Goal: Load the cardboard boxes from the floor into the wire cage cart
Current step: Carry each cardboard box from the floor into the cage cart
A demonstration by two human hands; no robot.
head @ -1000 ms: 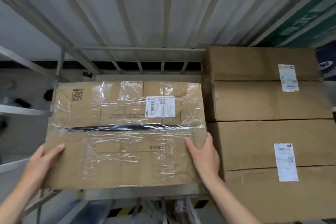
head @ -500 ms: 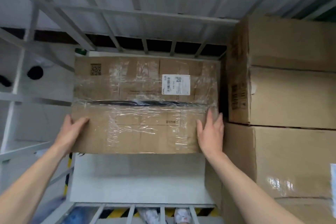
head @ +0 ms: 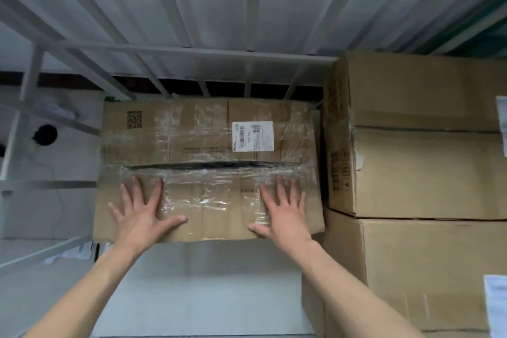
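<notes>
Shifted since the earlier frame are both hands, which have been taken off the box's short sides and laid flat on its top.

The cart is seen from within, with its barred back wall at twelve o'clock. A stack of bigger cartons is set at three o'clock, just beside the box, with a narrow dark gap left between them. The box is lying flat on the cart's floor, its far edge close to the back bars.

The left hand is pressed on the top at seven o'clock and the right hand at five o'clock. The fingers of both are held straight and spread apart, with nothing clamped. A label is stuck towards one o'clock.

The board is creased and much wrapped in glossy film, so a slick, somewhat softened skin is to be expected, and flat palms may slide on it. Moderate weight is judged, since it was managed by two hands. A hold is best taken at the nine and three o'clock ends, low on the bare card; a push is best given at the six o'clock edge.
</notes>
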